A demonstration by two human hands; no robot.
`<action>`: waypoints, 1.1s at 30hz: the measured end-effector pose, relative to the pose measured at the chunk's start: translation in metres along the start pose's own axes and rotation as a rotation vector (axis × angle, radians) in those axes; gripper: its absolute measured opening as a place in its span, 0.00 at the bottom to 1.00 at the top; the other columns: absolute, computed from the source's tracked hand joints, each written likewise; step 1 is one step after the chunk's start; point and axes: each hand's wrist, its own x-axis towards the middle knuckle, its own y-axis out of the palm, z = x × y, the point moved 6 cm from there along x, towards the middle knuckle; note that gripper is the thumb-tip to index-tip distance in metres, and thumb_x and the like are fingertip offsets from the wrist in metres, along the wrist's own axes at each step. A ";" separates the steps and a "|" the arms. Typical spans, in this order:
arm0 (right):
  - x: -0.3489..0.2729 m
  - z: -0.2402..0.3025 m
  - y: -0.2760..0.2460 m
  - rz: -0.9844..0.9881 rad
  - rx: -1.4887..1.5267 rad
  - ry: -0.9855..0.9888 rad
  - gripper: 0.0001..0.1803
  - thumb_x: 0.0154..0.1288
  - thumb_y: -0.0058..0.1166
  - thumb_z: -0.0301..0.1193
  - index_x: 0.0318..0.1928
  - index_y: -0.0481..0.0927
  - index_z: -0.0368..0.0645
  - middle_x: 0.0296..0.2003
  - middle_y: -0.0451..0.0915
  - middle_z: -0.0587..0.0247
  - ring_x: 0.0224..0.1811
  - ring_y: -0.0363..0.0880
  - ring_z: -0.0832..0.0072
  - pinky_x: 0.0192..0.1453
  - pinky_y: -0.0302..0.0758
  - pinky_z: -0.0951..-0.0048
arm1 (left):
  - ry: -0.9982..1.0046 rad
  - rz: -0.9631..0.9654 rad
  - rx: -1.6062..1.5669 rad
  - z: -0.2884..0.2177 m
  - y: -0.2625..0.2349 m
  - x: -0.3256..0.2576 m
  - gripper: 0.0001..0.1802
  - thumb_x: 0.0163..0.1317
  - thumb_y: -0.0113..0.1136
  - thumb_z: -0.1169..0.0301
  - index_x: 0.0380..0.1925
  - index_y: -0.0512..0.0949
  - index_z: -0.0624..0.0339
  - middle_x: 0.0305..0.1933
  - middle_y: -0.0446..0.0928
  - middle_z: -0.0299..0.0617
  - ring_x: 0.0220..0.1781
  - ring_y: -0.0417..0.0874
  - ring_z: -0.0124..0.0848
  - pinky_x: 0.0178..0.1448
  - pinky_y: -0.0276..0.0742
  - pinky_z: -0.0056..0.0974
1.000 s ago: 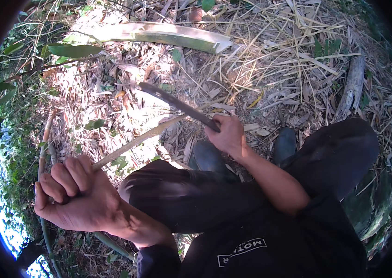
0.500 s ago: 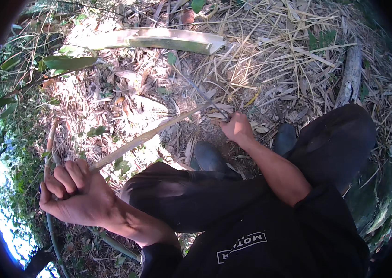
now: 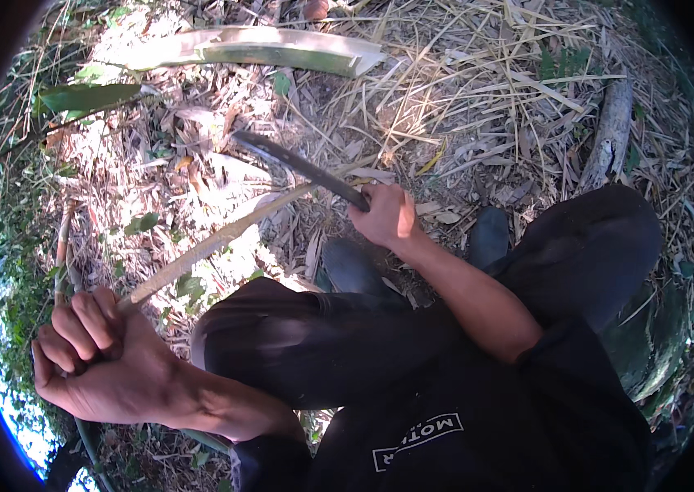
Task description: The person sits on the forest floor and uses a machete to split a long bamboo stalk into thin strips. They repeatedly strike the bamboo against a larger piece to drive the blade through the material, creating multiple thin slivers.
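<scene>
My left hand (image 3: 105,361) is closed around the near end of a long, pale bamboo strip (image 3: 228,234), to the left of my bent knee. From there the strip slants away to the upper right, toward the ground in front of my boots. In my closed right hand (image 3: 384,215) is a knife with a long dark blade (image 3: 289,160), which points to the upper left. The blade crosses over the strip's far part in this view; whether they touch I cannot tell. My fingers hide the knife's handle.
A split length of green bamboo (image 3: 281,56) lies farther off. Thin pale shavings (image 3: 478,74) litter the ground to its right, near a weathered log (image 3: 612,123). Leafy plants (image 3: 84,97) border the left. My boots (image 3: 355,264) rest below the blade.
The knife blade has swung to the left and turned, so its broad side shows. My right hand has shifted slightly left. The whole view has also shifted a little.
</scene>
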 end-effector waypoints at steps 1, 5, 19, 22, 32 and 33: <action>0.007 -0.021 0.001 -0.012 0.026 0.073 0.18 0.56 0.60 0.43 0.38 0.85 0.41 0.31 0.84 0.44 0.39 0.85 0.50 0.48 0.80 0.54 | 0.009 -0.036 -0.005 0.002 -0.002 -0.002 0.20 0.64 0.44 0.67 0.13 0.52 0.46 0.14 0.46 0.29 0.16 0.44 0.23 0.25 0.44 0.33; 0.020 -0.067 0.002 -0.014 -0.098 0.264 0.19 0.56 0.60 0.43 0.36 0.86 0.39 0.33 0.84 0.44 0.39 0.85 0.48 0.50 0.80 0.56 | -0.098 0.115 -0.065 0.008 -0.009 0.008 0.19 0.64 0.43 0.68 0.14 0.52 0.47 0.15 0.47 0.30 0.17 0.44 0.24 0.26 0.45 0.34; 0.000 -0.078 0.000 0.085 -0.145 0.453 0.20 0.56 0.62 0.41 0.42 0.86 0.38 0.40 0.85 0.45 0.47 0.85 0.50 0.54 0.80 0.55 | -0.047 0.003 0.060 0.003 0.005 0.006 0.21 0.65 0.43 0.67 0.14 0.50 0.46 0.14 0.46 0.29 0.17 0.46 0.24 0.27 0.46 0.34; 0.003 -0.079 -0.002 0.036 -0.181 0.408 0.19 0.57 0.62 0.41 0.40 0.87 0.37 0.40 0.85 0.44 0.47 0.85 0.50 0.54 0.80 0.54 | -0.051 0.056 -0.011 0.005 0.009 0.005 0.21 0.65 0.43 0.67 0.14 0.50 0.46 0.15 0.46 0.29 0.17 0.45 0.24 0.27 0.45 0.34; -0.001 -0.085 0.000 0.119 -0.183 0.529 0.24 0.57 0.61 0.41 0.47 0.84 0.35 0.50 0.83 0.43 0.55 0.81 0.49 0.60 0.77 0.56 | -0.005 -0.130 0.043 0.004 0.008 -0.001 0.21 0.66 0.47 0.64 0.15 0.55 0.47 0.15 0.48 0.30 0.18 0.46 0.24 0.28 0.46 0.35; -0.003 -0.108 0.003 0.159 -0.167 0.576 0.23 0.57 0.61 0.41 0.47 0.84 0.35 0.50 0.82 0.43 0.55 0.81 0.49 0.60 0.77 0.57 | 0.009 -0.195 0.072 0.004 0.009 -0.002 0.21 0.66 0.48 0.64 0.15 0.55 0.47 0.15 0.48 0.30 0.18 0.46 0.25 0.28 0.46 0.35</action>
